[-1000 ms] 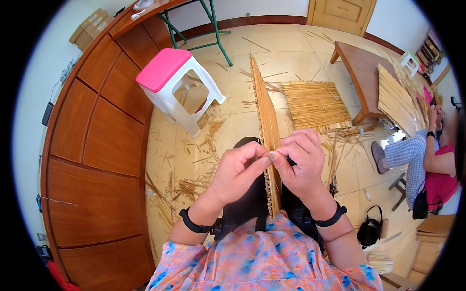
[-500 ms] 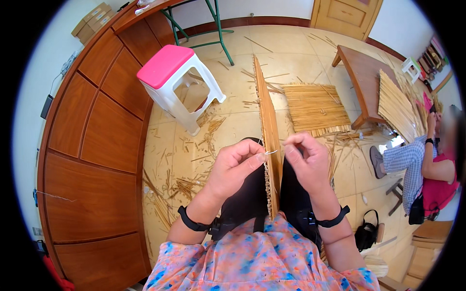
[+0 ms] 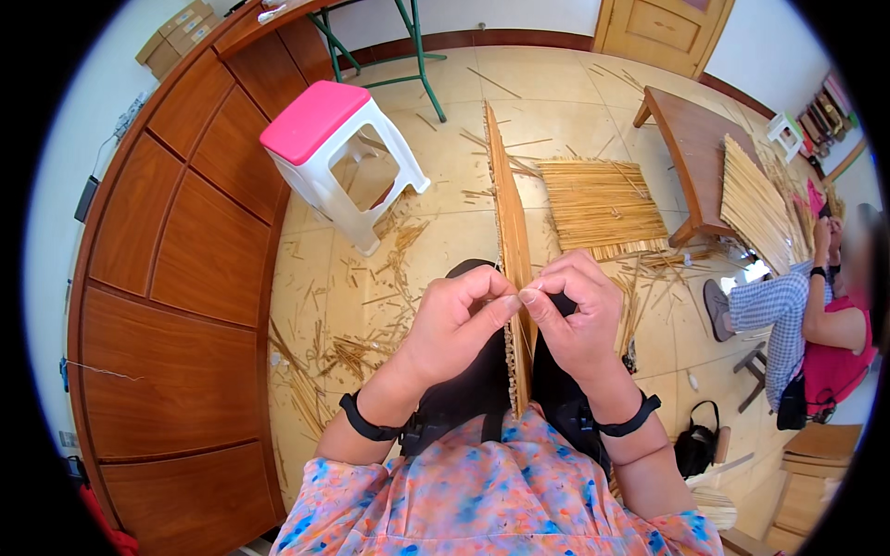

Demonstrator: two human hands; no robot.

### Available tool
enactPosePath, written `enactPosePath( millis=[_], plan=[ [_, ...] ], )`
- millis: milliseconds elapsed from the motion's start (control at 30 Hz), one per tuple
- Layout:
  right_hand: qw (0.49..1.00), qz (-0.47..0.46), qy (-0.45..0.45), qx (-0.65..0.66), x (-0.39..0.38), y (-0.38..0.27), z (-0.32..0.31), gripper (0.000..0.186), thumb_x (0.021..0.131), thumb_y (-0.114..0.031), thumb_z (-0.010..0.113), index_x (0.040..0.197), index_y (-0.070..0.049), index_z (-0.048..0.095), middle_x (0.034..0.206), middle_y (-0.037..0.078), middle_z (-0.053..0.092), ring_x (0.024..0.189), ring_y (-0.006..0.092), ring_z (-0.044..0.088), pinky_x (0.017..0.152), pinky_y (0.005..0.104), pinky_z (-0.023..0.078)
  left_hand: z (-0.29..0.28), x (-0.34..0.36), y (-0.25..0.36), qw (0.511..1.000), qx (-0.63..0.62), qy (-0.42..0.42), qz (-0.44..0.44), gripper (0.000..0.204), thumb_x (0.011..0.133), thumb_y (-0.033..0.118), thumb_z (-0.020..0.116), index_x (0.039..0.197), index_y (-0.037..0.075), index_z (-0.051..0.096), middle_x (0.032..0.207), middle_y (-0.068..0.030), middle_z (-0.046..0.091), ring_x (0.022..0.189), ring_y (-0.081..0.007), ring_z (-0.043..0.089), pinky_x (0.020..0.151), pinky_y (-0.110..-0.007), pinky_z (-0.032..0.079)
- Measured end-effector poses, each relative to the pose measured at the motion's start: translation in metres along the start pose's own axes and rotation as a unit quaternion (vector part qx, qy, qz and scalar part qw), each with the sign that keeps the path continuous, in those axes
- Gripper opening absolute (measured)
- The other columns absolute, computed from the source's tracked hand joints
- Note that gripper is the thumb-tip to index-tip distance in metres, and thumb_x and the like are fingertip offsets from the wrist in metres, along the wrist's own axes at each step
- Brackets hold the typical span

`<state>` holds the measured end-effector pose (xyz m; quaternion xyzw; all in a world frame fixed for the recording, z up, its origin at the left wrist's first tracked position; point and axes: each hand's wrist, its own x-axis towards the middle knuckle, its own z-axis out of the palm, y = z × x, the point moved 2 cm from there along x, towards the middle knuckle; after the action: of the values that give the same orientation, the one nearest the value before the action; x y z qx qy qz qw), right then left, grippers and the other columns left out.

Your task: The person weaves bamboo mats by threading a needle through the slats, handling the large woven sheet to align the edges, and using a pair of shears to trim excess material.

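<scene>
The left hand (image 3: 461,320) and the right hand (image 3: 579,310) come together near the middle of the frame, thumb and forefinger of each closed in a pinch, the 2 sets of fingertips meeting. Whether a strand lies between them I cannot tell; it is too small and covered by the fingers. Right below and behind them is the straw panel (image 3: 511,213), standing nearly edge-on, running from the upper middle of the frame down between 2 dark-clad knees to the floral top (image 3: 491,496) at the lower edge. Each wrist wears 1 black band, on the left (image 3: 368,422) and on the right (image 3: 632,419).

A flat straw mat (image 3: 603,208) lies on the floor right of the upper middle. Straw scraps (image 3: 350,357) litter the tiles left of centre. In the upper left stands a white stool with a pink seat (image 3: 315,120), near a brown wooden cabinet (image 3: 176,357) filling the left side. In the upper right, another straw panel (image 3: 756,195) leans by a low wooden table (image 3: 686,148). A seated person (image 3: 839,357) in checked trousers is at the right edge; a black bag (image 3: 695,451) lies in the lower right.
</scene>
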<state>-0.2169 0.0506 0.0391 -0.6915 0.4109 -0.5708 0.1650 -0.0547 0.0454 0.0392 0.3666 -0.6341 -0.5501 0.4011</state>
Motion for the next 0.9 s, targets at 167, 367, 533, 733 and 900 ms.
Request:
enactPosePath(
  millis=[167, 367, 533, 733, 900],
  plan=[
    [0.998, -0.027, -0.015, -0.058, 0.004, -0.002, -0.003, 0.015, 0.072, -0.01, 0.072, 0.066, -0.007, 0.059, 0.068, 0.006, 0.058, 0.063, 0.0234, 0.054, 0.058, 0.0326, 0.039, 0.003, 0.001, 0.008, 0.995, 0.086, 0.017, 0.04, 0.009, 0.087, 0.007, 0.061, 0.084, -0.001, 0.058, 0.064, -0.0014, 0.053, 0.06, -0.0047, 0.046, 0.053, -0.023, 0.04],
    [0.999, 0.045, -0.005, 0.023, -0.001, 0.005, -0.001, 0.014, 0.079, -0.008, 0.066, 0.069, -0.003, 0.057, 0.069, 0.007, 0.057, 0.062, 0.0198, 0.054, 0.059, 0.0293, 0.039, 0.004, 0.0, 0.001, 0.998, 0.04, 0.022, 0.036, 0.01, 0.089, 0.009, 0.06, 0.085, 0.0, 0.059, 0.071, 0.004, 0.053, 0.064, -0.0024, 0.043, 0.056, -0.019, 0.036],
    [0.944, 0.197, 0.017, 0.263, -0.009, 0.03, -0.01, 0.01, 0.088, -0.007, 0.058, 0.08, -0.001, 0.057, 0.073, 0.004, 0.057, 0.069, 0.0113, 0.053, 0.067, 0.0238, 0.041, -0.001, 0.0, -0.004, 0.993, -0.115, 0.028, -0.012, 0.01, 0.089, 0.01, 0.061, 0.089, 0.0, 0.06, 0.075, 0.0048, 0.054, 0.065, -0.0028, 0.042, 0.058, -0.018, 0.035],
    [0.971, 0.136, -0.059, 0.187, -0.004, 0.011, 0.003, 0.026, 0.074, -0.002, 0.071, 0.1, -0.004, 0.066, 0.081, 0.003, 0.06, 0.075, 0.0127, 0.056, 0.074, 0.0241, 0.044, -0.005, 0.0, -0.006, 0.992, -0.122, -0.008, -0.025, 0.011, 0.092, 0.011, 0.058, 0.09, 0.0, 0.059, 0.077, 0.0049, 0.054, 0.069, -0.0017, 0.045, 0.062, -0.018, 0.038],
    [0.997, 0.043, -0.029, 0.051, -0.003, 0.008, 0.003, 0.009, 0.074, -0.01, 0.074, 0.079, -0.008, 0.068, 0.074, 0.004, 0.062, 0.072, 0.0188, 0.057, 0.069, 0.0287, 0.042, 0.0, 0.001, -0.007, 0.996, -0.068, -0.026, -0.047, 0.012, 0.091, 0.012, 0.059, 0.088, 0.0, 0.058, 0.073, 0.0052, 0.052, 0.066, -0.002, 0.043, 0.059, -0.019, 0.037]
  ],
)
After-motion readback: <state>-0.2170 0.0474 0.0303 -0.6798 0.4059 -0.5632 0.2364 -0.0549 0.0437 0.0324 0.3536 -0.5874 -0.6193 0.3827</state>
